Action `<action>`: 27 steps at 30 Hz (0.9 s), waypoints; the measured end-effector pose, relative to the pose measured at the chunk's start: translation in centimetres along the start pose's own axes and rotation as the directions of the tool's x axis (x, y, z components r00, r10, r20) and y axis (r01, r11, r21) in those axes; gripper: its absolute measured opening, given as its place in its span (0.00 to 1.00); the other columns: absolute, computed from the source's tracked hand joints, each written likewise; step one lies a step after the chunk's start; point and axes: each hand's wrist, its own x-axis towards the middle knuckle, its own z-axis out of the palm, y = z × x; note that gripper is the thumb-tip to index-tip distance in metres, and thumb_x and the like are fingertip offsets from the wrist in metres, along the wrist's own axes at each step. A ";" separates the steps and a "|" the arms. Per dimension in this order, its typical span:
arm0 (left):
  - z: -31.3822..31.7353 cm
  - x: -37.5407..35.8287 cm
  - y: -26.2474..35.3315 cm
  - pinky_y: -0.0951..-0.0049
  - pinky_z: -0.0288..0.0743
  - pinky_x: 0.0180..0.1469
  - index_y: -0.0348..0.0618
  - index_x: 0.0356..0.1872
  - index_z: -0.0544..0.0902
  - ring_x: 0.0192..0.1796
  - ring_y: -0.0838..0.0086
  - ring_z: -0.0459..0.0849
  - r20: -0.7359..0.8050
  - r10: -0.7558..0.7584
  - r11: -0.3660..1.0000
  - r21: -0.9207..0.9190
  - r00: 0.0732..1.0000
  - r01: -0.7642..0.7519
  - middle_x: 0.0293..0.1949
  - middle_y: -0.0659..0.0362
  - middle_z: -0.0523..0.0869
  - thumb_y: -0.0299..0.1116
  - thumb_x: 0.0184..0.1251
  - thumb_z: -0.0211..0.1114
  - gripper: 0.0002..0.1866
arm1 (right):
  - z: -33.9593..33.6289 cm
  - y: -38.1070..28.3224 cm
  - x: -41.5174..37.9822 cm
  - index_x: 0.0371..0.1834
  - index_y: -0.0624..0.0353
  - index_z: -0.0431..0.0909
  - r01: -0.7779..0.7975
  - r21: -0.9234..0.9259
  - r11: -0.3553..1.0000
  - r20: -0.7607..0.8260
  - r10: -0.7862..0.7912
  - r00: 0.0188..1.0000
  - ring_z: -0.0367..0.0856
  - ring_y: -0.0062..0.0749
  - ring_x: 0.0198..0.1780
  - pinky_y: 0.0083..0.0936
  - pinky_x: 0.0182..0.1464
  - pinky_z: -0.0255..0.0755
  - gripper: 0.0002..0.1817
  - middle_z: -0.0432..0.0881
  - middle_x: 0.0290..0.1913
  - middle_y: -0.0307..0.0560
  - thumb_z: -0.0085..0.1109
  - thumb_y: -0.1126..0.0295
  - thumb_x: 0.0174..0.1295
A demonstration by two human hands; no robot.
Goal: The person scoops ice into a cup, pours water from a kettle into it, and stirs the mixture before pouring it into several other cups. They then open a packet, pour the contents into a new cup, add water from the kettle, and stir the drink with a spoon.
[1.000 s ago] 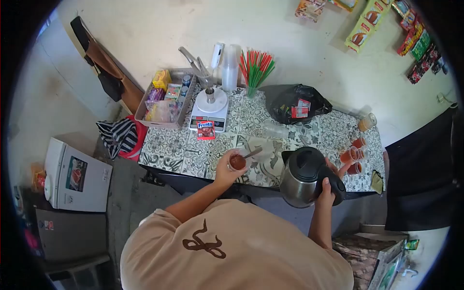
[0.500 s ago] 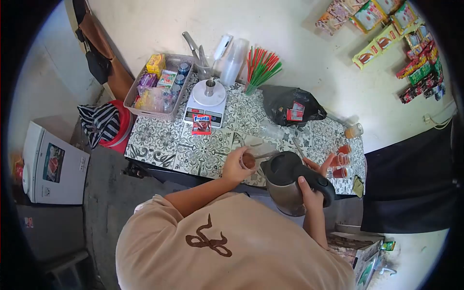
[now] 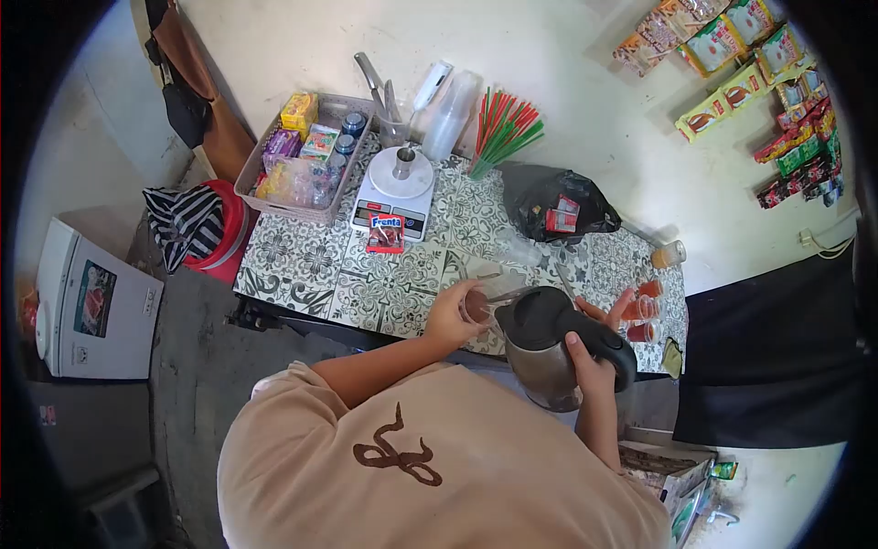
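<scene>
My left hand (image 3: pixel 450 316) is wrapped round a small clear cup (image 3: pixel 476 306) with reddish-brown contents, near the table's front edge. My right hand (image 3: pixel 594 361) grips the handle of a black and steel kettle (image 3: pixel 541 343), whose spout is close beside the cup. Whether liquid is flowing is too small to tell. Some fingers of that hand stretch out beyond the handle. Cups of red drink (image 3: pixel 643 309) stand to the right of the kettle. A red Frenta sachet (image 3: pixel 386 233) lies against the white scale (image 3: pixel 393 197), which bears a small metal cup (image 3: pixel 403 163).
A basket of packets (image 3: pixel 247 188) is at the table's back left. Behind stand knives in a clear container (image 3: pixel 393 131), stacked plastic cups (image 3: pixel 452 114) and red and green straws (image 3: pixel 505 133). A black plastic bag (image 3: pixel 530 197) and a jar (image 3: pixel 669 254) are at the right.
The cup in my left hand is tilted a little more towards the kettle's spout. The view has shifted slightly; my right hand still holds the kettle.
</scene>
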 end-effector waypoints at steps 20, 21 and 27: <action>-0.8 -0.6 -0.1 0.73 0.73 0.51 0.36 0.51 0.70 0.46 0.72 0.79 0.041 -0.035 0.994 -0.098 0.999 0.039 0.42 0.54 0.79 0.24 0.40 0.75 0.32 | -0.1 -1.3 -0.6 0.71 0.54 0.25 0.000 -0.046 0.999 -0.015 -0.001 1.000 0.70 0.39 0.55 0.30 0.58 0.62 0.58 0.70 0.54 0.59 0.65 0.68 0.48; -0.8 -0.6 -0.1 0.73 0.73 0.51 0.36 0.51 0.70 0.46 0.72 0.79 0.040 -0.033 0.994 -0.102 0.999 0.037 0.42 0.54 0.79 0.24 0.40 0.75 0.32 | 0.0 -1.3 -0.6 0.71 0.54 0.25 0.005 -0.043 0.999 -0.016 -0.006 1.000 0.70 0.39 0.55 0.30 0.58 0.62 0.58 0.70 0.54 0.59 0.65 0.68 0.49; -1.0 -0.6 -0.1 0.72 0.72 0.52 0.36 0.51 0.70 0.47 0.71 0.79 0.046 -0.041 0.998 -0.048 0.998 0.043 0.43 0.54 0.79 0.23 0.40 0.75 0.32 | 0.4 -1.5 -0.8 0.71 0.52 0.25 0.005 -0.032 0.999 -0.023 -0.006 1.000 0.71 0.39 0.54 0.29 0.58 0.62 0.58 0.69 0.55 0.60 0.65 0.65 0.49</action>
